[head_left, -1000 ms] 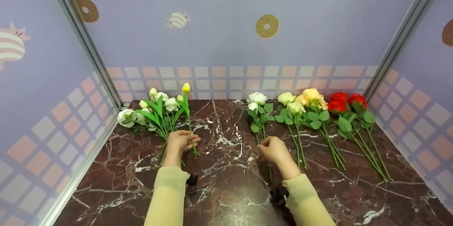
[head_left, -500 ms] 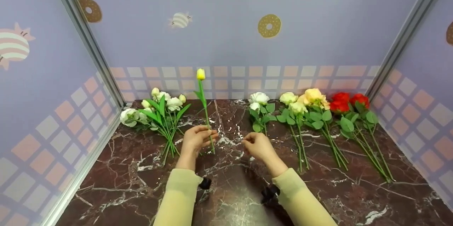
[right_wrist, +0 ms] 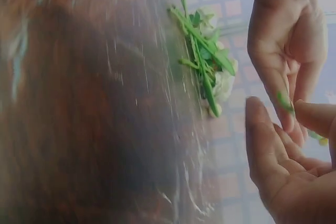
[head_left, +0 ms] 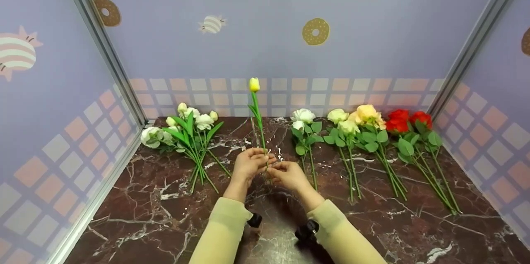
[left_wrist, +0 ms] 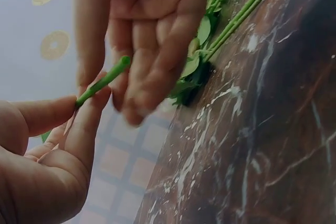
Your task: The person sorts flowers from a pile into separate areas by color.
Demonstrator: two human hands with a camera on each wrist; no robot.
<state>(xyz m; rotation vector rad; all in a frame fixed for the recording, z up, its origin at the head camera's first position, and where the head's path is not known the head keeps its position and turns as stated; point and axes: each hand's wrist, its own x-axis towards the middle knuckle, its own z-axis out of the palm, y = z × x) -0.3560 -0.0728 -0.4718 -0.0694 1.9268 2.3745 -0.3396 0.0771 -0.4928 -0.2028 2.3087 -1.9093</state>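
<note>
In the head view a single yellow tulip point(head_left: 254, 85) stands upright over the middle of the table. My left hand point(head_left: 248, 166) pinches its stem low down, between thumb and fingers. In the left wrist view the cut end of the green stem point(left_wrist: 107, 80) pokes out from that pinch toward the camera. My right hand point(head_left: 292, 175) has come up beside the lower stem. Its thumb is at the stem, while its fingers point(right_wrist: 260, 140) are nearly straight and apart from the thumb. Whether the right thumb touches the stem or the left fingertips cannot be told.
A crossed pile of white flowers point(head_left: 204, 122) and pale tulip buds lies at the back left. White roses point(head_left: 303, 115), pale yellow roses point(head_left: 348, 126), peach roses point(head_left: 367, 116) and red roses point(head_left: 398, 121) lie in groups along the right. Patterned walls enclose the marble table point(head_left: 157, 222).
My left hand has lifted the yellow tulip away from the left pile and carried it right to the middle. My right hand has left the white roses and moved left to meet the stem.
</note>
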